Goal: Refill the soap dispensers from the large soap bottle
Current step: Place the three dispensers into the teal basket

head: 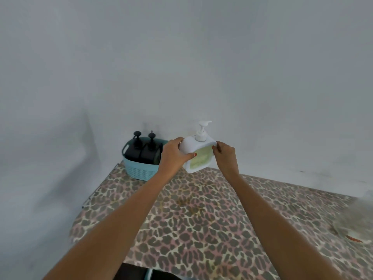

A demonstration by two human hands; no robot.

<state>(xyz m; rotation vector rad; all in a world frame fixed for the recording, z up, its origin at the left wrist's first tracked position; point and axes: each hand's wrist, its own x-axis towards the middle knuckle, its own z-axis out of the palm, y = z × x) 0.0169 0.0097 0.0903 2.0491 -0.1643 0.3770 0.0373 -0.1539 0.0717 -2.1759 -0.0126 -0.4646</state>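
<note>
Both hands grip a white pump bottle (pixel 198 153), left hand (pixel 174 155) and right hand (pixel 225 156) curled around opposite sides, with a blue basket (pixel 139 168) holding two black dispensers (pixel 144 152) just beyond the left hand.

Two bare forearms (pixel 125 215), red-painted thumbnails (pixel 194 154) on left grip (pixel 173 156), right grip (pixel 225 157)
</note>
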